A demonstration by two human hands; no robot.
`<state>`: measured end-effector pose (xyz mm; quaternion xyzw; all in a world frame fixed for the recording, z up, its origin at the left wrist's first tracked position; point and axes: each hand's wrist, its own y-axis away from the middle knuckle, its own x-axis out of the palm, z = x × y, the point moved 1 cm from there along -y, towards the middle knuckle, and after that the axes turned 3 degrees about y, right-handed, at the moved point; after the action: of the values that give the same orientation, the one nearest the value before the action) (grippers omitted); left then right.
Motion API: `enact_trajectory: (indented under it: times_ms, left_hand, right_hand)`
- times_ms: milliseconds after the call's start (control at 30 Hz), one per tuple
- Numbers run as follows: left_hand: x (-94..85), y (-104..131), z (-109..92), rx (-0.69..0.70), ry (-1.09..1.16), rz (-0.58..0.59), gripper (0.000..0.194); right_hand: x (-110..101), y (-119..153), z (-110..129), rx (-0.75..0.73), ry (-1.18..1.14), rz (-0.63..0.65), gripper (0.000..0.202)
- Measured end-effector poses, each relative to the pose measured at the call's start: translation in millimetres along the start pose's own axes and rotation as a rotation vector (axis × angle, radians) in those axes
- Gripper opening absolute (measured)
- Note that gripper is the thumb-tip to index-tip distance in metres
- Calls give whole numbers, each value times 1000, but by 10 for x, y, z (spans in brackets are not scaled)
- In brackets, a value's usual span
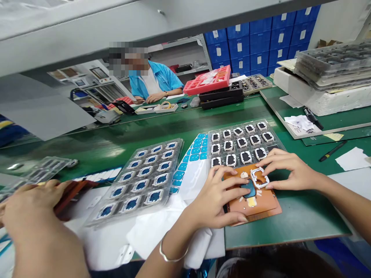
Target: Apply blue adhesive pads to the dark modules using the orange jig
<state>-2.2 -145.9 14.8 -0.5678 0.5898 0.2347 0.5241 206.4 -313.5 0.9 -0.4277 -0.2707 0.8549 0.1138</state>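
My left hand [216,197], a white bangle on its wrist, is spread over a brown fixture block [269,204]. Two of its fingertips rest on a dark teal rounded plate [248,188] there, while the thumb lies near the block's front edge. On the block's right side, my right hand [285,170] pinches a white rounded frame [256,178] with an open centre. Pale and yellow patches mark the block's top. Behind it, a clear tray [220,135] holds several white frames with black centres, partly covered by my hands.
Another clear tray [136,185] holds white frames with blue centres. Blue stickers [199,146] lie between the trays. At left, a co-worker's hand [34,204] holds a brown block. A person in blue [156,83] sits opposite. Stacked trays [333,65] and a marker [313,117] are at right.
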Motion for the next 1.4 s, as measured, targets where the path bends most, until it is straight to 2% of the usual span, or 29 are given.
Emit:
enact_trajectory:
  times_ms: [67,133,267,333,467,533,733,900,1133,1200,1300,1400]
  left_hand:
    - [12,-6,-16,-31,4,32,55]
    - [22,-6,-30,-44,17,5,49]
    - [26,10,-29,-115,64,-241,32]
    - [32,15,-17,-181,61,-317,34]
    - [68,7,-3,-245,13,-288,62]
    - [85,3,-1,-250,-3,-274,67]
    - [110,1,-3,-242,-36,-266,53]
    - [113,8,0,-255,-41,-271,49]
    - [110,-17,31,-284,19,-156,42]
    - [128,-26,46,-293,123,-192,39]
    - [158,-26,70,-294,281,-297,38]
    - [171,-21,81,-230,318,-293,54]
  right_hand:
    - [-1,-8,25,8,3,-24,16]
    - [3,-19,61,19,4,-43,15]
    - [64,-25,145,56,14,-76,15]
    - [131,-17,178,74,27,-84,17]
    - [280,-3,216,80,49,-97,15]
    - [330,-5,229,77,56,-104,13]
    - [363,-12,260,57,69,-113,11]
    - [362,0,254,77,57,-83,13]
    - [348,-25,235,36,80,11,12]
    - [348,-27,232,49,73,18,12]
    - [359,-13,230,85,42,-35,14]
    - [372,20,218,128,-16,-79,27]
